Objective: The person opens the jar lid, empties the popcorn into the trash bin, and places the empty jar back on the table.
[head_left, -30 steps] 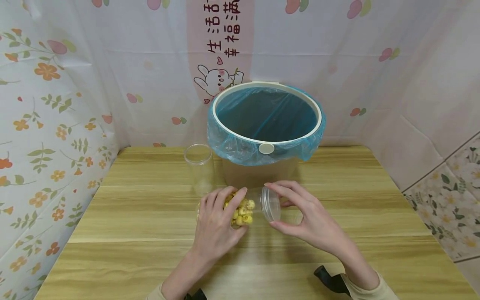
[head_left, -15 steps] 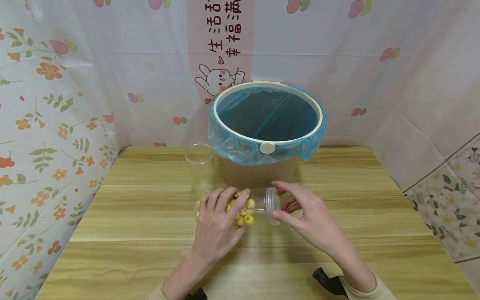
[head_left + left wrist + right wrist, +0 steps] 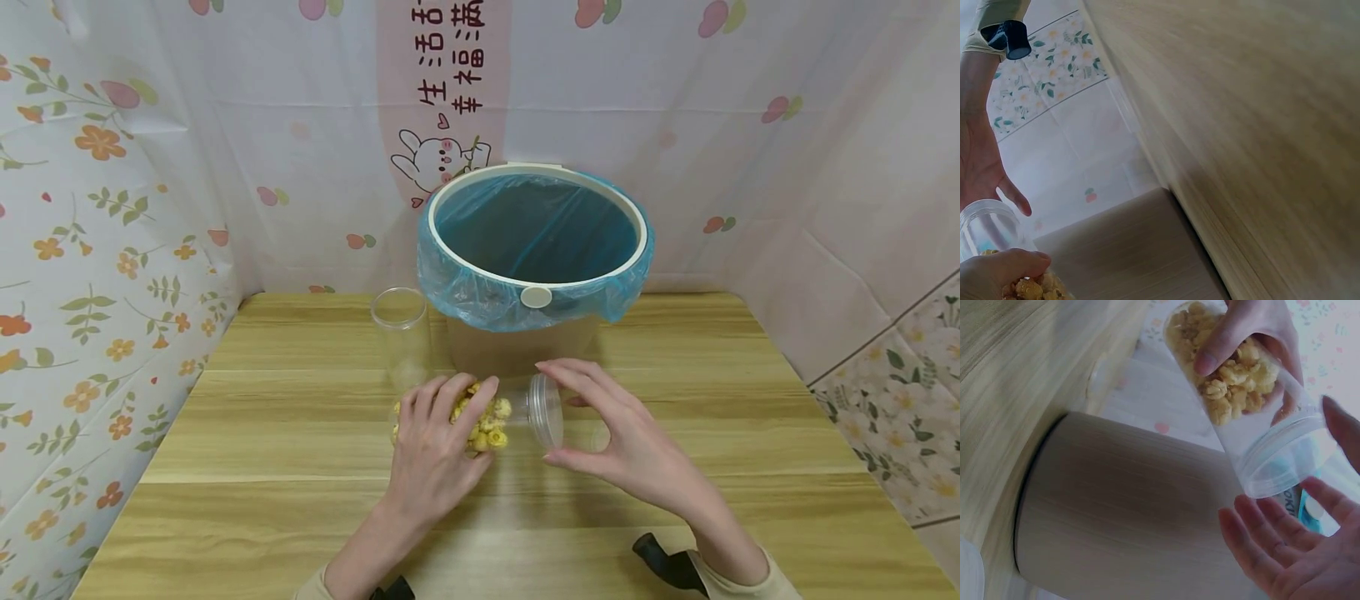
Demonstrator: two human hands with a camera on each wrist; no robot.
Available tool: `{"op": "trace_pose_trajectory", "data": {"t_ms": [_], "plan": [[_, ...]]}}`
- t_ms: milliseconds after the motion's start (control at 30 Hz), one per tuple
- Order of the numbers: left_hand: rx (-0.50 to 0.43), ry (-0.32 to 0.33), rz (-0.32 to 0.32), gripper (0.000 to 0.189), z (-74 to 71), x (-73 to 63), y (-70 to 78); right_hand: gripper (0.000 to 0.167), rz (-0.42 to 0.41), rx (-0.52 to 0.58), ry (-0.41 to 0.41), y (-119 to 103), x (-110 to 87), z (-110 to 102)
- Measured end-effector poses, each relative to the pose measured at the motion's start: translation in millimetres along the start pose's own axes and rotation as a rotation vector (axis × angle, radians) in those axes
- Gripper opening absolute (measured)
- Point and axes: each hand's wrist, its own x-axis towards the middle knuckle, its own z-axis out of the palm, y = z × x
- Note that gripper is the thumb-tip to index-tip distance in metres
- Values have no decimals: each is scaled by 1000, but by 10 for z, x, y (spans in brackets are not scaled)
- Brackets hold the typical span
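A clear plastic jar [image 3: 517, 410] part-filled with yellow popcorn [image 3: 1238, 387] lies sideways above the wood-grain table. My left hand [image 3: 435, 446] grips it round its body, thumb and fingers on opposite sides. At the jar's right end is a clear ridged lid [image 3: 546, 411]. Around this lid my right hand [image 3: 626, 429] is spread, thumb on the near side and fingers on the far side. In the right wrist view its fingers [image 3: 1269, 534] look loose and mostly straight beside the lid; any light contact is hard to tell.
Behind the hands stands a bin [image 3: 517, 346] lined with a blue bag [image 3: 480, 304]. A clear upright jar [image 3: 401, 342] is to the bin's left. A faint clear round piece [image 3: 600, 435] lies by my right hand. Patterned cloth [image 3: 300, 167] hangs behind the table.
My right hand closed in on the lid, then spread its fingers wider again and shifted slightly. The left hand and the popcorn jar have stayed almost still.
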Motion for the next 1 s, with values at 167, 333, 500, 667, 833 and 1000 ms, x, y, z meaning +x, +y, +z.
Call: {"op": "trace_pose_trajectory", "data": {"t_ms": [167,333,500,667,833,1000], "plan": [[8,-2,5,85,-8,1,1,79,102,2,58,-6,9,6],[18,-1,18,85,-9,0,9,65,180,-22,42,-12,7,54],[17,-4,13,86,-10,-3,2,73,66,-33,28,-10,5,50],[14,-2,6,86,-8,-2,-12,85,-43,-49,0,-9,5,14],[14,-2,7,87,-13,0,-16,101,-32,-12,-4,3,5,-9],[23,6,15,87,-11,-3,-12,85,84,-28,40,19,7,30]]}}
